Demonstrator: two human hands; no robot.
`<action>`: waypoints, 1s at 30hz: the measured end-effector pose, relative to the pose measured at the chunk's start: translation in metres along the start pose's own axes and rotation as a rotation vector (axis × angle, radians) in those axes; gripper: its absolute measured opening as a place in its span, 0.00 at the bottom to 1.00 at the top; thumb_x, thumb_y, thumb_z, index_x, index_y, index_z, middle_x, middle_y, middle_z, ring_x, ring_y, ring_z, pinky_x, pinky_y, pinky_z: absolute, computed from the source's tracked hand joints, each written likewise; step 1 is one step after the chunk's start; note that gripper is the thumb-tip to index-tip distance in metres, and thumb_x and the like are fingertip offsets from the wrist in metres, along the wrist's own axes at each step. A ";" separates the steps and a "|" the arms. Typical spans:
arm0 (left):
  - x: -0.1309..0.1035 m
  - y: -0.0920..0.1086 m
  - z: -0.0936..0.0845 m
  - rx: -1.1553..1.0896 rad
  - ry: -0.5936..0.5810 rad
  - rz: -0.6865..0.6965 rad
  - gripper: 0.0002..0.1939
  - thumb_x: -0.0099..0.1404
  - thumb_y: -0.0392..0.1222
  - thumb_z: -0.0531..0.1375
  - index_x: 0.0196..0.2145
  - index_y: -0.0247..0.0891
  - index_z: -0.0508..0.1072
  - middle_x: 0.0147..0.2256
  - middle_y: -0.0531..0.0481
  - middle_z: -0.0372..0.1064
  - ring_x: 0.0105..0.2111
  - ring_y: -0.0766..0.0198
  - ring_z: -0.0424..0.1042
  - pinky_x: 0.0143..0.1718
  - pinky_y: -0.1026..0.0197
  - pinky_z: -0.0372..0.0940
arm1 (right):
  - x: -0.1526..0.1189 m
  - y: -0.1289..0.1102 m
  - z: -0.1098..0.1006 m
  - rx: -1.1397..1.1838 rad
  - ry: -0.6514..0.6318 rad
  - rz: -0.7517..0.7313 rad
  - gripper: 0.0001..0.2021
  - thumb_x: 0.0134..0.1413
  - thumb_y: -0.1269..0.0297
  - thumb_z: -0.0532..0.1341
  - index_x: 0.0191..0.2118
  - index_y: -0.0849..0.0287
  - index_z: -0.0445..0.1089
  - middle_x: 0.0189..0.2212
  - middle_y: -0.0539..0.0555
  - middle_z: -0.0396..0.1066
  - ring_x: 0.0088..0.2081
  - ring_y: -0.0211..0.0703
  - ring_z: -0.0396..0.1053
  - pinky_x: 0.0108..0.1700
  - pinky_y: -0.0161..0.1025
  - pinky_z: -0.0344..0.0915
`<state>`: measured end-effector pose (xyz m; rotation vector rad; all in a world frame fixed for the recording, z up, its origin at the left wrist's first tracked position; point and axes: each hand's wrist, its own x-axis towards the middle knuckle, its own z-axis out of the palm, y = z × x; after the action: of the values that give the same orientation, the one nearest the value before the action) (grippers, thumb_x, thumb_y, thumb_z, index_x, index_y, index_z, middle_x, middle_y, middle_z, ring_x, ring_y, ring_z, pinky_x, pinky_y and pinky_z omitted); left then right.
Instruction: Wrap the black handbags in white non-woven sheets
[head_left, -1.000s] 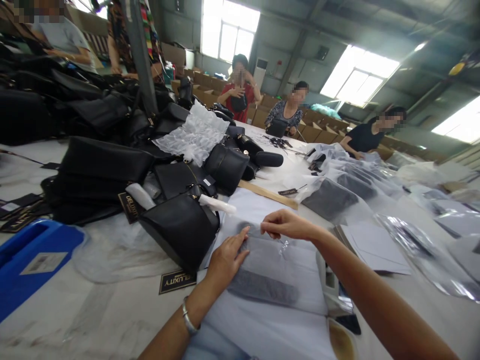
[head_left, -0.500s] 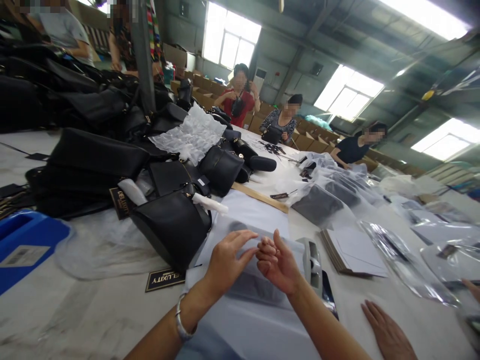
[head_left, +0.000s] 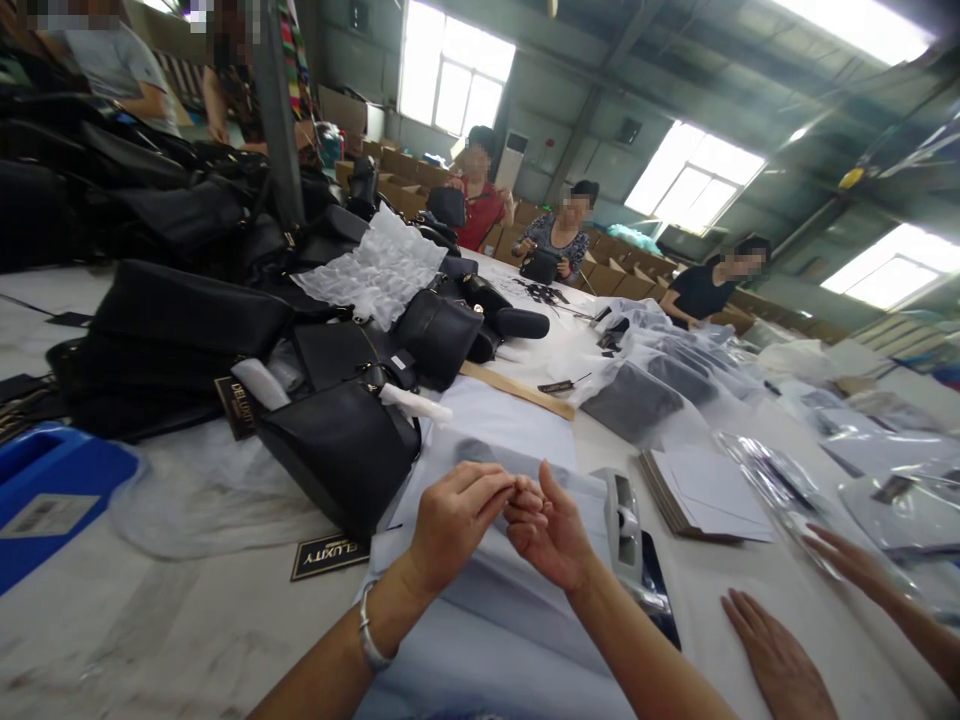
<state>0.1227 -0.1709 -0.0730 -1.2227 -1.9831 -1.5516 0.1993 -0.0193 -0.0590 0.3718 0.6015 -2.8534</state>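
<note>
My left hand (head_left: 463,520), with a silver bangle at the wrist, has its fingers pressed together against the fingertips of my right hand (head_left: 551,530). My right hand's fingers are curled in, its thumb pointing up. Anything held between them is too small or hidden to make out. Both hands hover over white wrapping paper (head_left: 480,640) with a dark shape showing through. Right of them stands a grey tape dispenser (head_left: 622,515). A black handbag (head_left: 341,450) with a white-wrapped part lies to the left, a black DELUXITY tag (head_left: 330,557) in front of it.
Black bags (head_left: 187,310) pile up at left beside a blue bin (head_left: 60,490). A stack of white cards (head_left: 697,495) and clear plastic sleeves (head_left: 787,490) lie at right, near a co-worker's hands (head_left: 780,655). Wrapped bags (head_left: 645,395) sit farther back; other people work behind the table.
My left hand's fingers have closed from a gap onto my right fingertips. At right, the co-worker's other hand has reached farther in over the plastic sleeves.
</note>
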 end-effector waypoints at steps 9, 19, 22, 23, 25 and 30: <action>0.004 -0.018 -0.011 0.183 -0.125 0.224 0.08 0.68 0.32 0.57 0.44 0.39 0.72 0.41 0.49 0.76 0.42 0.63 0.74 0.47 0.60 0.68 | 0.000 -0.010 -0.006 -0.322 0.093 0.066 0.18 0.54 0.50 0.67 0.33 0.63 0.73 0.21 0.43 0.55 0.21 0.27 0.51 0.23 0.25 0.58; 0.006 -0.029 -0.008 0.246 -0.152 0.269 0.10 0.69 0.32 0.57 0.46 0.40 0.72 0.43 0.48 0.76 0.45 0.62 0.73 0.54 0.56 0.66 | -0.003 -0.043 0.014 -1.298 0.247 -0.108 0.22 0.53 0.50 0.67 0.47 0.62 0.74 0.28 0.51 0.74 0.23 0.32 0.66 0.28 0.32 0.65; 0.004 -0.033 -0.005 0.266 -0.160 0.292 0.10 0.69 0.32 0.57 0.47 0.40 0.72 0.44 0.48 0.76 0.46 0.61 0.73 0.55 0.55 0.65 | -0.002 -0.051 0.018 -1.493 0.229 -0.148 0.22 0.54 0.51 0.65 0.49 0.61 0.72 0.26 0.51 0.76 0.23 0.35 0.66 0.27 0.34 0.65; 0.003 -0.034 -0.005 0.273 -0.169 0.295 0.11 0.69 0.32 0.57 0.47 0.40 0.72 0.44 0.48 0.76 0.46 0.61 0.73 0.55 0.55 0.65 | -0.001 -0.054 0.020 -1.561 0.211 -0.152 0.19 0.55 0.51 0.64 0.46 0.61 0.73 0.27 0.52 0.76 0.23 0.35 0.66 0.26 0.33 0.65; 0.000 -0.036 -0.005 0.288 -0.183 0.308 0.11 0.69 0.32 0.57 0.47 0.40 0.72 0.44 0.48 0.76 0.46 0.61 0.73 0.55 0.54 0.65 | 0.001 -0.058 0.024 -1.712 0.172 -0.147 0.15 0.58 0.53 0.62 0.39 0.61 0.76 0.28 0.53 0.77 0.24 0.35 0.66 0.27 0.33 0.63; -0.009 -0.041 -0.009 0.342 -0.248 0.322 0.10 0.69 0.32 0.56 0.47 0.38 0.72 0.44 0.47 0.76 0.45 0.60 0.73 0.53 0.54 0.66 | 0.016 -0.064 0.033 -2.069 0.063 -0.133 0.09 0.58 0.61 0.61 0.36 0.56 0.79 0.29 0.50 0.78 0.30 0.37 0.70 0.34 0.34 0.62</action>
<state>0.0936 -0.1839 -0.1013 -1.5463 -1.9680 -0.9012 0.1619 0.0222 -0.0110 -0.0258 2.7850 -0.9419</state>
